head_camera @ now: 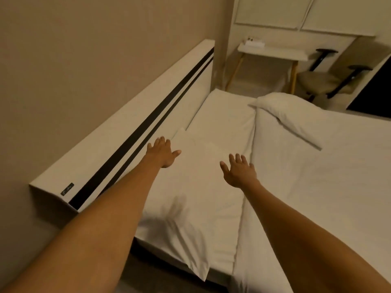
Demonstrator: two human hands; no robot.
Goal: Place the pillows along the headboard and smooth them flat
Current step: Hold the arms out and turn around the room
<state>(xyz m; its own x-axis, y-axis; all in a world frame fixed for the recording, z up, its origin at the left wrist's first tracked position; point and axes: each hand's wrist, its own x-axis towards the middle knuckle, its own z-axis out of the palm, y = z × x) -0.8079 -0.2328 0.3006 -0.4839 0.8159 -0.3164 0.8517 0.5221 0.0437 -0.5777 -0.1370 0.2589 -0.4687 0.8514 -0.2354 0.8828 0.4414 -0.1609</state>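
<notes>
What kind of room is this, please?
Most likely a bedroom, perhaps in a hotel. A bed with white sheets stands against a long headboard, white pillows lie along it, and a small desk with a chair is in the corner.

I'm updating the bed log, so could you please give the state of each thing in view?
Near pillow: flat by the headboard.
Far pillow: on the duvet, away from the headboard, rumpled.
Left hand: open, empty, fingers spread.
Right hand: open, empty.
Chair: empty.
</notes>
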